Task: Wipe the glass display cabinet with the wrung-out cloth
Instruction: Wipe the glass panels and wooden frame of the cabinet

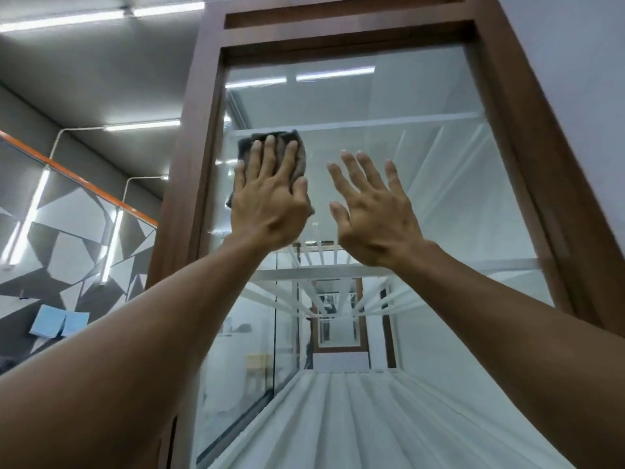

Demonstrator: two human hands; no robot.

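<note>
A tall glass display cabinet with a brown wooden frame [199,137] fills the view, its glass pane [422,184] reaching from top to bottom. My left hand [270,198] presses a dark grey cloth [301,157] flat against the upper left part of the glass, fingers straight and pointing up. My right hand [372,211] is raised beside it with its fingers spread, flat at the glass and holding nothing. Whether its palm touches the pane I cannot tell. Both forearms reach upward from the bottom corners.
White glass shelves [355,123] cross the cabinet inside, with mirrored reflections further down. To the left runs a grey wall with a triangle pattern [67,238], an orange stripe and light strips. Two blue sheets [57,323] are stuck on it. A plain wall [581,79] stands at the right.
</note>
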